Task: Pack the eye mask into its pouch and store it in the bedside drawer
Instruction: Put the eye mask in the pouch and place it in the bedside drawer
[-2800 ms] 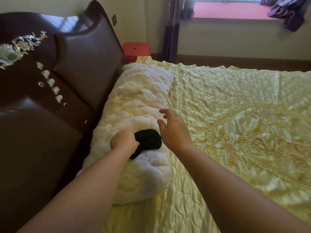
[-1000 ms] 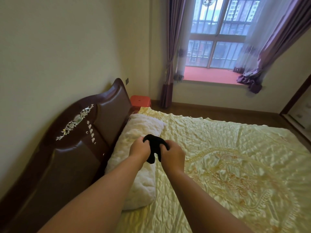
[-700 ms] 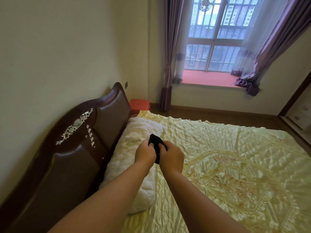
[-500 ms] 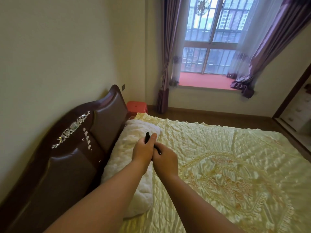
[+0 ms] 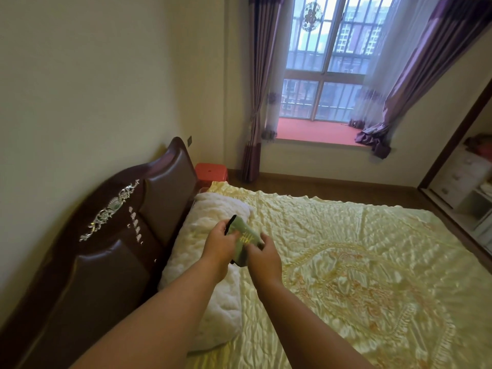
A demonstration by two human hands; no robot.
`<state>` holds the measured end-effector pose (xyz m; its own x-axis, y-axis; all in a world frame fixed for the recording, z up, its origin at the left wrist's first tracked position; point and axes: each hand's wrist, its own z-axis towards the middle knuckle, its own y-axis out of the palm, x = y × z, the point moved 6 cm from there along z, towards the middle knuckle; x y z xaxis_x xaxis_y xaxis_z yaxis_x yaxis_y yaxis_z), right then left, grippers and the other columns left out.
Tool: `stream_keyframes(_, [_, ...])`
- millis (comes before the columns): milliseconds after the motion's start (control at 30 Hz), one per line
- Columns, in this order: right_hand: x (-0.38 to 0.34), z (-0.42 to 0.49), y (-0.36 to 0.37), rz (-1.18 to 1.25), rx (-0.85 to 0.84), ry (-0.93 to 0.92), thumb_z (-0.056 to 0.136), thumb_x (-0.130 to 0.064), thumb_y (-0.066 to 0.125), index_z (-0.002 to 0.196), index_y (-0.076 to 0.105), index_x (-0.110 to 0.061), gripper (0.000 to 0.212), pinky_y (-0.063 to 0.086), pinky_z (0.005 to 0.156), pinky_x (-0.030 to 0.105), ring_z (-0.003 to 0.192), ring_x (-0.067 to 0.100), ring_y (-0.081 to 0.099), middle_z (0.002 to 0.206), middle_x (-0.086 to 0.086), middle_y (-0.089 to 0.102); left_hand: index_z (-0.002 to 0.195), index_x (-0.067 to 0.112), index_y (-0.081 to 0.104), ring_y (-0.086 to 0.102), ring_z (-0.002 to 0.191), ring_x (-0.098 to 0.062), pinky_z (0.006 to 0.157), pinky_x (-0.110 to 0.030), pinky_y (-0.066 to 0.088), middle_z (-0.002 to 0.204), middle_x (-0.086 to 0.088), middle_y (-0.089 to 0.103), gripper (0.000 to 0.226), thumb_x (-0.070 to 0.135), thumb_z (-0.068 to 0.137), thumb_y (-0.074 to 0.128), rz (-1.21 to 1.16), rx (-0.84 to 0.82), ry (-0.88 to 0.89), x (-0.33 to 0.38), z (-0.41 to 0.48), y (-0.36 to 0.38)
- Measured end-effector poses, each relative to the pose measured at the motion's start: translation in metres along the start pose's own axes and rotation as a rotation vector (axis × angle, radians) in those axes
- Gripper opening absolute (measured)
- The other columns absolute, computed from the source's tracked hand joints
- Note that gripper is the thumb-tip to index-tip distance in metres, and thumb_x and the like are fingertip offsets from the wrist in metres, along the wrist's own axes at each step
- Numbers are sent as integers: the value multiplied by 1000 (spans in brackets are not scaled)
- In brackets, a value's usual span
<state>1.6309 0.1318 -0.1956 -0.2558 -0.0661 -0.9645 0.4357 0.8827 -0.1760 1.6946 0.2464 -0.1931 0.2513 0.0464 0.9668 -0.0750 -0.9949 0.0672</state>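
Both hands hold one small flat cloth item in the air above the white pillow (image 5: 213, 262). It shows a pale green face with yellow embroidery (image 5: 246, 235) and a black edge (image 5: 229, 225) at its upper left. I take it for the eye mask; whether a pouch is part of it I cannot tell. My left hand (image 5: 219, 245) grips its left side with the thumb on top. My right hand (image 5: 263, 255) pinches its lower right corner. No drawer is in sight.
A yellow satin bedspread (image 5: 359, 262) covers the bed. The dark wooden headboard (image 5: 119, 235) runs along the left wall. A red stool (image 5: 211, 171) stands beyond the bed's far corner. A window with purple curtains (image 5: 330, 75) is ahead, white shelving (image 5: 468, 187) at right.
The item was picked up off the pillow with both hands, lifted, and turned over. Its black side showed before; the green embroidered side faces me now. The view has tilted up.
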Motion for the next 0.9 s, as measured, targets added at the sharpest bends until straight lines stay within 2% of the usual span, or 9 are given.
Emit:
stream_keyframes(67, [10,-2,11,218,-95,186,94,-21,57,124,58,-16,31,60,82,46,98,26,68,116,10,66,101,33,70,75,91,-28,76,-49,63,97,-2,79,26,13,100,55,-83,-53,-18,-1,-2,-2])
stream_keyframes(167, [11,-5,21,414,-113,225,94,-10,57,119,60,-14,25,63,76,50,101,36,68,116,18,64,103,34,71,75,95,-26,83,-51,62,98,0,79,27,13,101,54,-70,-91,-6,1,-4,-12])
stream_keyframes(267, [5,-6,24,399,-58,177,87,2,58,121,58,-11,37,64,68,50,100,39,67,114,21,63,111,31,66,69,107,-23,92,-44,58,110,1,73,23,14,99,57,171,-94,107,11,-5,-30])
stream_keyframes(367, [0,-7,24,338,-19,136,84,7,56,120,58,-13,41,63,71,53,98,38,68,109,18,65,106,25,68,67,106,-20,83,-27,54,102,5,71,18,15,92,66,504,-80,289,26,-9,-44])
stream_keyframes(433, [-1,-8,23,289,-21,97,84,5,59,115,60,-15,37,62,76,54,96,36,69,106,16,67,111,19,70,63,112,-21,89,-26,47,115,-1,68,22,15,88,70,695,-35,401,35,-14,-50])
stream_keyframes(533, [-5,-13,19,164,-34,-26,85,-1,64,100,65,-19,24,61,71,40,87,29,69,96,12,71,106,15,72,56,120,-20,97,-27,44,129,-3,61,19,13,87,69,799,8,494,41,-28,-56])
stream_keyframes(667, [-15,-21,8,-114,-56,-296,84,-5,64,94,65,-23,21,46,54,14,75,16,65,84,0,69,94,22,67,65,83,-16,73,-40,58,88,6,67,12,14,86,64,843,-1,473,33,-48,-59])
stream_keyframes(767, [-18,-27,4,-358,-110,-492,84,-10,63,94,66,-27,20,45,56,14,76,7,62,85,-5,68,98,34,65,62,76,-8,58,-25,50,81,18,63,17,26,83,66,943,23,435,24,-64,-57])
stream_keyframes(900, [-17,-44,0,-505,-192,-702,85,-25,56,97,63,-29,14,41,57,19,75,8,57,90,-9,64,102,36,65,65,79,-11,66,-34,57,89,12,71,18,32,85,63,1047,126,434,14,-92,-56])
